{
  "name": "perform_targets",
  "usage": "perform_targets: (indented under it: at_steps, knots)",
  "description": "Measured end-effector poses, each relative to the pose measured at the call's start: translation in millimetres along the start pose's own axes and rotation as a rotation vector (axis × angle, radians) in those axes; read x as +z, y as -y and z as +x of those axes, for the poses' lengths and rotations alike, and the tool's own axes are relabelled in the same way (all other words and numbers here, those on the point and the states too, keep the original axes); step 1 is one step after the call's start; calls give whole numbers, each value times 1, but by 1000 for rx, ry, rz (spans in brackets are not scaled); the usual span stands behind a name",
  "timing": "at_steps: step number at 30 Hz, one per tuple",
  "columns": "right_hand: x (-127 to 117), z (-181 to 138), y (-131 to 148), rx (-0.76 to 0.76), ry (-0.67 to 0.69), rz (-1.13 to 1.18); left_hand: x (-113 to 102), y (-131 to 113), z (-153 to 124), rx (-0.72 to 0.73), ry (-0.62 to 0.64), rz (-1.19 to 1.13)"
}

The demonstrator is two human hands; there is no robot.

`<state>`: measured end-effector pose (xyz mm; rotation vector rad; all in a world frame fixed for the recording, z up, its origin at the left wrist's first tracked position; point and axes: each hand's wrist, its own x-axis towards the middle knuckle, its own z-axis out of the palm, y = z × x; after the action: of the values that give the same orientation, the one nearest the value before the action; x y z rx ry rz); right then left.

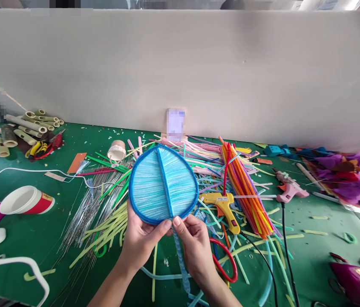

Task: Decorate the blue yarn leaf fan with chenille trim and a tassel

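Note:
A blue leaf-shaped fan (146,183) of fuzzy pipe cleaners faces me, with a darker blue rim and midrib over pale blue strands. My left hand (143,241) is closed on its lower left edge, thumb in front and fingers behind. With thumb and fingers, my right hand (195,243) pinches the base where the midrib meets the rim. From there a wrapped light blue stem (181,262) hangs down between my hands. Behind the leaf to the right lies a yellow glue gun (223,204).
Loose pipe cleaners (112,226) and metal wires (84,213) cover the green table (80,140). An orange bundle (246,192) and pink glue gun (290,187) lie right. Paper cup (28,200), pliers (42,147) and bamboo pieces (34,128) stand left; purple flowers (355,175) far right.

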<state>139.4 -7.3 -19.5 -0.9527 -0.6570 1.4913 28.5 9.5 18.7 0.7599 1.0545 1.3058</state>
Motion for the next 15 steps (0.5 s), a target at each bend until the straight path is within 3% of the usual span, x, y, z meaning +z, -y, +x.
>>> perform_targets:
  at_steps: [11, 15]
  knots:
    - [-1, 4, -3, 6, -26, -48, -3, 5, 5, 19, 14, -11]
    - [0, 4, -9, 39, -104, -16, -15, 9, 14, -31, 30, -62]
